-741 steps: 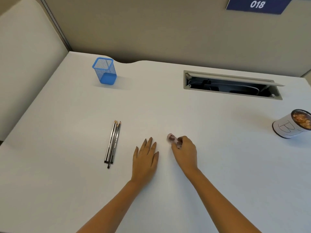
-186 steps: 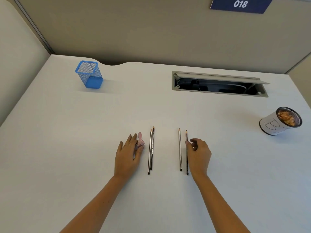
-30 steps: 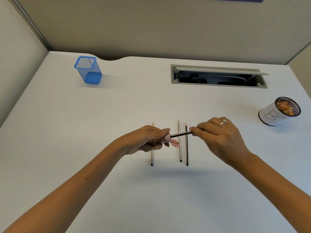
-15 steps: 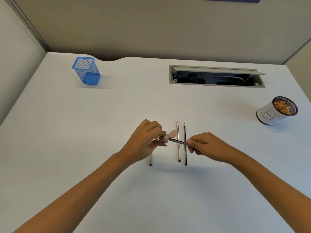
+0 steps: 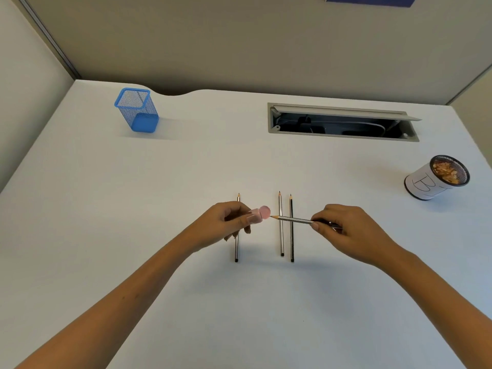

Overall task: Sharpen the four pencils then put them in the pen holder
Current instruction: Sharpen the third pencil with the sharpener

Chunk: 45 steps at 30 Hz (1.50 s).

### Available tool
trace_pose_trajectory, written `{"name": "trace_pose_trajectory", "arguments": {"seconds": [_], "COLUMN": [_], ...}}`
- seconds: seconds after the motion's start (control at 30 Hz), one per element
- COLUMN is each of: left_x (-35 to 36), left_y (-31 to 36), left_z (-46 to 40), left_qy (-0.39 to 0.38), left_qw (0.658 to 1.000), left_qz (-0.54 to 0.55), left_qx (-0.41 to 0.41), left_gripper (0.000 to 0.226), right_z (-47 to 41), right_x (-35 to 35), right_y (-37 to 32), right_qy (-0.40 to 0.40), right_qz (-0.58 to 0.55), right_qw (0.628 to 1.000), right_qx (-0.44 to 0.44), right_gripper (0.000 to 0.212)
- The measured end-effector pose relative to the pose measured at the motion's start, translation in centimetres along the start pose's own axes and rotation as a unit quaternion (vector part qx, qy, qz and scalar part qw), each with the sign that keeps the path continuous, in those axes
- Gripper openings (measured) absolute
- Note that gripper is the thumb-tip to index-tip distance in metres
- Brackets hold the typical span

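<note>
We hold small pink plastic sharpener (image 5: 260,214) pinched in left hand (image 5: 223,225). Right hand (image 5: 346,230) grips thin silver-black pencil (image 5: 292,219), tip just beside sharpener, not inserted. Three more pencils (image 5: 281,227) flat on white surface (image 5: 133,209) beneath hands. Blue mesh pen holder (image 5: 137,110) well beyond left hand.

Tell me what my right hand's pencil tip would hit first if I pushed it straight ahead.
Most likely the pink sharpener in the left hand; the held pencil in the right hand aims at it, though depth is uncertain.
</note>
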<state>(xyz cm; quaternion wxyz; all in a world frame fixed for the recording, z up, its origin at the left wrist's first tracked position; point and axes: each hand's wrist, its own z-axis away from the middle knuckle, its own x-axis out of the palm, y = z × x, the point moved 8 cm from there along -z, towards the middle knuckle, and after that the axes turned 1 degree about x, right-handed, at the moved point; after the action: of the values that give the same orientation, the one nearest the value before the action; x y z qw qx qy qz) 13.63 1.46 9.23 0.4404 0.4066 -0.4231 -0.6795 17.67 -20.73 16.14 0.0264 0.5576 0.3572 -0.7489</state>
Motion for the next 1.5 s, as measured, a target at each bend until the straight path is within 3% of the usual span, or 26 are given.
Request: {"name": "trace_pose_trajectory", "arguments": {"seconds": [0.17,0.27,0.43,0.53,0.77,0.93,1.0,1.1,1.27,1.43,1.5], "left_x": [0.8,1.4,2.4,2.6,1.6,1.8,1.7,-0.1,-2.4,-3.2,-3.6], "left_y": [0.7,1.5,1.8,1.5,1.4,3.0,2.3,-0.1,-4.9,-6.9,-7.1], "left_z": [-0.2,-0.2,-0.3,-0.3,0.1,0.5,0.3,0.1,0.1,0.7,1.2], "left_qy": [-0.053,-0.088,-0.153,-0.15,0.02,0.078,0.083,0.114,0.206,0.307,0.353], "left_qw": [0.997,0.993,0.986,0.986,0.997,0.955,0.95,0.97,0.974,0.941,0.913], "left_qz": [0.047,0.073,0.059,0.069,-0.042,-0.191,-0.204,-0.137,-0.072,-0.135,-0.201], "left_qx": [0.0,0.013,-0.006,-0.013,0.06,0.215,0.222,0.163,0.054,0.03,0.031], "left_gripper": [0.046,0.042,0.041,0.045,0.013,0.017,0.018,0.024,0.025,0.005,0.012], "right_z": [0.3,0.5,1.1,1.5,0.3,-0.4,-0.3,-0.1,-0.4,-1.2,-1.3], "right_x": [-0.7,-1.0,-1.5,-1.5,1.2,3.7,3.9,3.4,4.3,7.1,8.4], "right_y": [-1.2,-2.4,-5.2,-6.0,-3.2,-0.1,0.8,2.7,6.8,7.7,7.8], "right_qy": [0.036,0.058,0.15,0.186,0.067,-0.093,-0.118,-0.081,0.089,0.16,0.165], "right_qz": [0.052,0.096,0.246,0.256,0.195,0.012,-0.051,-0.121,-0.158,-0.142,-0.151], "right_qw": [0.997,0.99,0.937,0.922,0.977,0.991,0.985,0.978,0.951,0.931,0.923], "right_qx": [-0.042,-0.084,-0.198,-0.222,-0.045,0.092,0.117,0.151,0.249,0.296,0.314], "right_gripper": [0.014,0.012,0.012,0.006,0.02,0.037,0.039,0.037,0.021,0.017,0.016]}}
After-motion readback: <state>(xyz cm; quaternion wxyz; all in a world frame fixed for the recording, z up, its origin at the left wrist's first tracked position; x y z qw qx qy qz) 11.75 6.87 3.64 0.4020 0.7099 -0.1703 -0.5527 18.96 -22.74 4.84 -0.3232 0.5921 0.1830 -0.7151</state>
